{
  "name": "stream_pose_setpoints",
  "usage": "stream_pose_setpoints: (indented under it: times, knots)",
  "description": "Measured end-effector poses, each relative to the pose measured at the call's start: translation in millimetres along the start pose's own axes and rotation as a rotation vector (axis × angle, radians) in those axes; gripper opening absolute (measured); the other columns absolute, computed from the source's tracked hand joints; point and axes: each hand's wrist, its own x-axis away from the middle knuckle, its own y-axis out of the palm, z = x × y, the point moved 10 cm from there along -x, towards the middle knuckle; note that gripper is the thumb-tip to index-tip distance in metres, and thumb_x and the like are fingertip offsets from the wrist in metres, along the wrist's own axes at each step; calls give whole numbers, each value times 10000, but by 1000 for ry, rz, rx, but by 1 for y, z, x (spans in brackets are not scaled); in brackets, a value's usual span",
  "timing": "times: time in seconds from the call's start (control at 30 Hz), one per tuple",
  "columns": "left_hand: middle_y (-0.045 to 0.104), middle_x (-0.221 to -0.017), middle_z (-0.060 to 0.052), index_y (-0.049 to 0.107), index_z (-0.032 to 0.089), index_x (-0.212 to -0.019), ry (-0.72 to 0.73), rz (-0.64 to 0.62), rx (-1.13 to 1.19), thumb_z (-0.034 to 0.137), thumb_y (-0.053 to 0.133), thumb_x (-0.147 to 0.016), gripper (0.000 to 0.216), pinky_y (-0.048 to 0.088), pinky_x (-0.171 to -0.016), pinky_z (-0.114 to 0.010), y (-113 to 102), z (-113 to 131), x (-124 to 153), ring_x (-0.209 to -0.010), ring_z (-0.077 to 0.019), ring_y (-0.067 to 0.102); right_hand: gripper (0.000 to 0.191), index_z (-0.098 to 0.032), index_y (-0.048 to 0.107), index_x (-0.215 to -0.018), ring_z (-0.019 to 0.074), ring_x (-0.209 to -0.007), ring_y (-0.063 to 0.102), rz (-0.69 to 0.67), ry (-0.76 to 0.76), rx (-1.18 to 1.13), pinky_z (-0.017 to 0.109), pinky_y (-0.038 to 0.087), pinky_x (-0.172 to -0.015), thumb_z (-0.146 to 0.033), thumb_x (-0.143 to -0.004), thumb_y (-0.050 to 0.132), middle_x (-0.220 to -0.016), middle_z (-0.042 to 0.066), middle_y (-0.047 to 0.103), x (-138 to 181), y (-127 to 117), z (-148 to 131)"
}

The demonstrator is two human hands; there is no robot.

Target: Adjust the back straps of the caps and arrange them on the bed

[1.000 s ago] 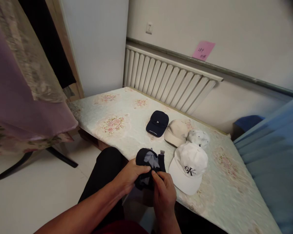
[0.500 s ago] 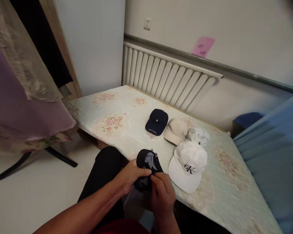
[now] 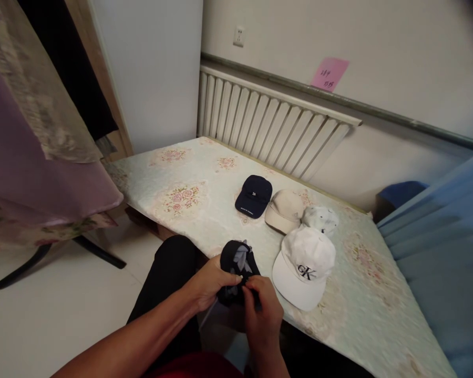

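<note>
A black cap (image 3: 229,253) with grey lining showing is held over my lap, close to the bed's near edge. My left hand (image 3: 213,281) grips its left side, thumb laid across the rim. Bent fingers of my right hand (image 3: 263,302) pinch the cap's near edge beside that thumb; the exact part between them is hidden. Just right of my hands lies a white cap (image 3: 305,262) with black "CK" letters. Behind it are a beige cap (image 3: 284,210), a small white cap (image 3: 321,219) and a navy cap (image 3: 254,195).
The caps lie on a floral-covered bed (image 3: 205,199). A white radiator (image 3: 268,121) runs along the wall behind it. Hanging clothes (image 3: 43,105) stand at the left on a black-legged stand (image 3: 98,252). A blue curtain (image 3: 449,252) hangs at the right.
My right fingers have shifted slightly at the cap's near edge, close to the left thumb. The left hand's hold and the caps on the bed stay the same.
</note>
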Motion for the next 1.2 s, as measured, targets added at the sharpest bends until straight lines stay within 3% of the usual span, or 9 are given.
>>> stream_pose_setpoints:
  times: [0.4,0.8,1.03,1.2]
  knots:
    - [668,-758,-39,628,118,-874,5,41,6,67,697,-545,340,448,-641,-258,-9,0,-1,-658,-144,598,128,-216,575,-924,175,-851,585,1,61,43,321,489,-756,-120,-863,516,-877,43,625,-1,-2,5]
    - [676,-794,-38,639,124,-918,14,37,-26,109,726,-559,370,453,-687,-265,-8,-2,0,-705,-154,605,118,-211,576,-801,164,-722,545,-65,251,2,288,451,-662,-205,-886,495,-761,20,585,2,4,20]
    - [621,-698,25,626,148,-897,22,85,-186,68,678,-576,335,408,-593,-208,-13,-5,1,-614,-100,547,125,-212,545,-705,142,-622,520,-71,365,-23,248,417,-576,-203,-829,541,-661,-20,550,1,6,32]
    - [634,-714,7,619,145,-872,4,81,-126,69,668,-571,314,421,-604,-219,-13,-6,0,-624,-109,554,111,-209,571,-739,141,-630,531,-104,460,-58,245,425,-580,-204,-836,517,-675,-20,570,5,9,41]
